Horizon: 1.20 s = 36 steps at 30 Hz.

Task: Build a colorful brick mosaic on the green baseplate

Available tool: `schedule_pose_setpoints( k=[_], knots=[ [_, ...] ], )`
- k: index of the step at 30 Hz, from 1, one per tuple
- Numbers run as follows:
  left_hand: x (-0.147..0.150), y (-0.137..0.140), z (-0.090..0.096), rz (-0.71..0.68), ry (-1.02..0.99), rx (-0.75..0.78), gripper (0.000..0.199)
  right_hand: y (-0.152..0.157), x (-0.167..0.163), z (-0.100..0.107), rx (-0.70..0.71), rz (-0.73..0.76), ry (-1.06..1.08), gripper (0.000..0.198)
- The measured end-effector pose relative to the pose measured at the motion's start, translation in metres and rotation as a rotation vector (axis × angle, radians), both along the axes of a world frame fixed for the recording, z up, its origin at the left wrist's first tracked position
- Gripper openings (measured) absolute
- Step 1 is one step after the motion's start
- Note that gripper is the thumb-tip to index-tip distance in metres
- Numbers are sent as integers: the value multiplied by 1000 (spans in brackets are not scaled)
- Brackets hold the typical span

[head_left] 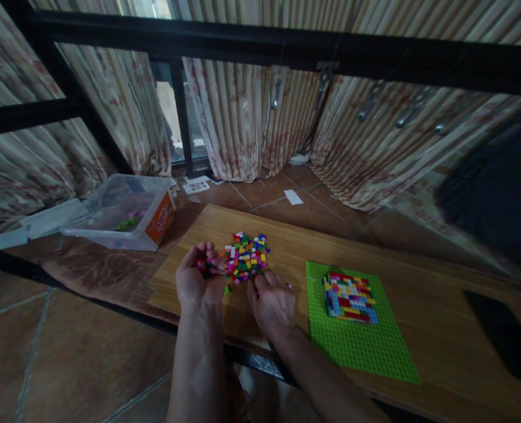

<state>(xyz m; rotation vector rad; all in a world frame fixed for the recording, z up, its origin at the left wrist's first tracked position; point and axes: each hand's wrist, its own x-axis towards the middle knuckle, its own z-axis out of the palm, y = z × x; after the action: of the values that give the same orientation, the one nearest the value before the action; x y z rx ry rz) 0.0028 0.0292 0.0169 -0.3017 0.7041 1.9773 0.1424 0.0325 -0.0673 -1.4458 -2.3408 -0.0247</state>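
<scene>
My left hand (199,281) is turned palm up with its fingers curled, cupping several small toy bricks (204,268), some red and some dark. Just to its right, a loose pile of many-coloured toy bricks (245,257) lies spread on the wooden board. At the near right edge of that pile is my right hand (273,298), back upward and fingers bent down to the board. What its fingertips hold, if anything, is hidden. Farther right, a block of stacked bricks (349,298) in mixed colours stands on a green studded baseplate (361,352).
A clear plastic box (114,235) with an orange label stands left of the wooden board (282,226), holding a few bricks. A dark flat object (505,335) lies at the board's right end. Black metal bars (260,44) cross above, before striped curtains (238,117).
</scene>
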Motion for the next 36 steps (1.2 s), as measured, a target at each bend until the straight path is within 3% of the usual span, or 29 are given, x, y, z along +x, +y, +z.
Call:
schedule_pose_setpoints(
  k=[19,26,32,36],
  knots=[
    [5,5,-6,-62,-14,27,29,2,-3,2,6,63,-12,41],
    [15,7,-6,-97,-24,14,31,6,0,5,19,34,54,37],
    [24,11,-8,-124,-38,8,31,14,2,2,17,43,235,39],
    [34,12,-9,-161,-38,-4,30,25,3,7,-79,-52,561,47]
  ],
)
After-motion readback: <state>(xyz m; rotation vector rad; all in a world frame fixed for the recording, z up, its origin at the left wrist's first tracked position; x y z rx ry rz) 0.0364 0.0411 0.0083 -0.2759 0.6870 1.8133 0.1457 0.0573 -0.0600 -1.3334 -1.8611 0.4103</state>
